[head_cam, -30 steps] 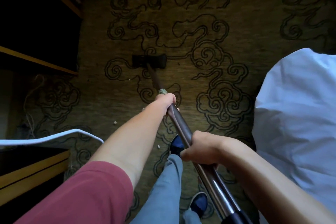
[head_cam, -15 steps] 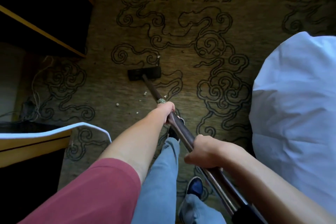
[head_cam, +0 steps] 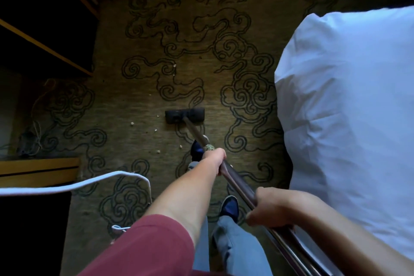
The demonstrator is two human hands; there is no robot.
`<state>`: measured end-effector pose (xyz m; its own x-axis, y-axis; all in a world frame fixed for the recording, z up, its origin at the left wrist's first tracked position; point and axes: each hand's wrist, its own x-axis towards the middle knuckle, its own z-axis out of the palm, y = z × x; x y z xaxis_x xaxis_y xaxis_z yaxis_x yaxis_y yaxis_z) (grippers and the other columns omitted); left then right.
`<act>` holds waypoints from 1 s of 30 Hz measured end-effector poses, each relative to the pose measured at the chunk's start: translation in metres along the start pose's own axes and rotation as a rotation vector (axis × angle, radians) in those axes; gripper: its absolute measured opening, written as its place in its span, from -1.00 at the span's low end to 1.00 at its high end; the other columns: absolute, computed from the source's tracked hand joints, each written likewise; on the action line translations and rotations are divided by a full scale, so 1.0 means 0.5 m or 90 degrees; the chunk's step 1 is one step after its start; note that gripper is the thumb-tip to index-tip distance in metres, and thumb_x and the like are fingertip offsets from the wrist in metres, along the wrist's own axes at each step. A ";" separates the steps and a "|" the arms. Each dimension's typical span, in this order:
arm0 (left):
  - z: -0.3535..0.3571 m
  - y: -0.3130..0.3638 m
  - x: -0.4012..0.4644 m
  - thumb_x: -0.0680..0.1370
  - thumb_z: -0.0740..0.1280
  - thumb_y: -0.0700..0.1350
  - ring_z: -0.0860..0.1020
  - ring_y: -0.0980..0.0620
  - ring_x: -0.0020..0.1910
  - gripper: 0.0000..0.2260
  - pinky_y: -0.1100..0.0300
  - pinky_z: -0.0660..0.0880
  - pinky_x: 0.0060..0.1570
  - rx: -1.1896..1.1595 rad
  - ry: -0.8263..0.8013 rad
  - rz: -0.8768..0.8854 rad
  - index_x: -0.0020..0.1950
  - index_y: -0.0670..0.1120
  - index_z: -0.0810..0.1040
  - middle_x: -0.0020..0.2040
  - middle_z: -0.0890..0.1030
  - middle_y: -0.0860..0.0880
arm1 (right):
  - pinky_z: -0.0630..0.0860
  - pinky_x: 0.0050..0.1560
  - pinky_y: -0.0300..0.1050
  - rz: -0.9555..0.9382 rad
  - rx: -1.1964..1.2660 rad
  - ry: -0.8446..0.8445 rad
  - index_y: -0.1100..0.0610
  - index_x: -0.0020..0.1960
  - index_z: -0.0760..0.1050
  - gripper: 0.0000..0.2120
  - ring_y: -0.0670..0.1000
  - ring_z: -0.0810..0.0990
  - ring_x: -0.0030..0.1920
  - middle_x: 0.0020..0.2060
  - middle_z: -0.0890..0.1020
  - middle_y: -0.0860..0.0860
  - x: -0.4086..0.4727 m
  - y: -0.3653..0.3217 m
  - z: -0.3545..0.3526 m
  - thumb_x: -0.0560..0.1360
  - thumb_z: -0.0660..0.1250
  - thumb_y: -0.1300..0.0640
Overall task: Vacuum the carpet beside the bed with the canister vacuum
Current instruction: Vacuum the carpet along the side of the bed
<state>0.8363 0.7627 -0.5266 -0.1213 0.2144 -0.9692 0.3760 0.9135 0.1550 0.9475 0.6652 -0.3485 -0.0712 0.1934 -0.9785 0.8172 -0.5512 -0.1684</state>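
Carpet (head_cam: 139, 101) runs along the bed (head_cam: 349, 105) at 3 o'clock. Both hands wrap the wand (head_cam: 237, 182), left hand (head_cam: 215, 159) forward for steering, right hand (head_cam: 271, 207) behind for pushing; floor head (head_cam: 185, 114) sits flat near crumbs (head_cam: 132, 123) at its 9 o'clock.

Left arm extended forward, red sleeve (head_cam: 143, 246) at the upper arm, left hand (head_cam: 215, 160) curled around the vacuum wand (head_cam: 235, 180) farther down its length. Right hand (head_cam: 272, 207) grips the same wand nearer the body, forearm angled inward from the right.
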 end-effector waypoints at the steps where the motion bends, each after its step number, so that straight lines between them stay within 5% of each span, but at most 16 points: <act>1: 0.004 -0.010 -0.010 0.40 0.27 -0.27 0.66 -0.29 0.11 -0.60 -0.22 0.58 0.17 -0.003 0.005 0.003 0.25 -0.24 0.46 0.12 0.62 -0.27 | 0.57 -0.23 -0.15 0.003 0.002 0.000 0.10 0.22 0.45 -0.53 0.03 0.67 -0.12 -0.14 0.59 -0.02 -0.011 0.006 0.007 0.39 0.38 -0.09; 7: -0.021 0.057 -0.039 0.37 0.28 -0.27 0.68 -0.28 0.05 -0.66 -0.24 0.60 0.12 -0.007 0.013 0.042 0.15 -0.21 0.48 0.04 0.65 -0.27 | 0.44 -0.32 -0.20 -0.015 0.000 0.055 0.11 0.26 0.43 -0.48 -0.01 0.58 -0.17 -0.16 0.53 -0.06 -0.032 -0.019 -0.017 0.41 0.39 -0.14; 22: -0.226 0.612 0.199 0.25 0.33 -0.23 0.68 -0.26 0.04 -0.48 -0.24 0.58 0.14 -0.004 0.069 0.126 0.21 -0.27 0.48 0.15 0.65 -0.28 | 0.43 -0.14 -0.16 -0.043 0.027 0.169 0.22 0.29 0.45 -0.46 0.15 0.62 0.01 0.06 0.59 0.14 0.213 -0.346 -0.444 0.48 0.35 -0.13; 25: -0.250 0.665 0.249 0.26 0.34 -0.23 0.67 -0.27 0.07 -0.62 -0.21 0.58 0.17 0.001 0.057 0.107 0.06 -0.23 0.46 0.17 0.65 -0.29 | 0.45 -0.17 -0.14 -0.027 0.039 0.151 0.22 0.28 0.45 -0.46 0.12 0.57 -0.11 -0.12 0.51 0.07 0.255 -0.394 -0.499 0.48 0.37 -0.14; 27: -0.259 0.680 0.260 0.33 0.32 -0.27 0.70 -0.26 -0.02 -0.71 -0.18 0.63 0.06 -0.004 0.050 0.081 0.04 -0.22 0.43 0.11 0.66 -0.30 | 0.48 -0.17 -0.12 -0.016 0.039 0.132 0.23 0.29 0.44 -0.45 0.13 0.60 -0.08 -0.11 0.51 0.07 0.273 -0.412 -0.516 0.48 0.37 -0.14; 30: -0.261 0.676 0.253 0.41 0.27 -0.32 0.64 -0.14 -0.53 -0.74 0.03 0.60 -0.48 -0.032 0.037 0.052 0.09 -0.21 0.39 -0.29 0.61 -0.23 | 0.51 -0.08 -0.11 0.007 0.026 0.112 0.25 0.32 0.39 -0.40 0.16 0.64 0.07 0.10 0.60 0.13 0.276 -0.412 -0.517 0.47 0.37 -0.13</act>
<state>0.8283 1.1437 -0.5718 -0.1456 0.3076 -0.9403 0.3407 0.9079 0.2442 0.9171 1.0154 -0.4180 0.0411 0.3239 -0.9452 0.7929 -0.5862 -0.1664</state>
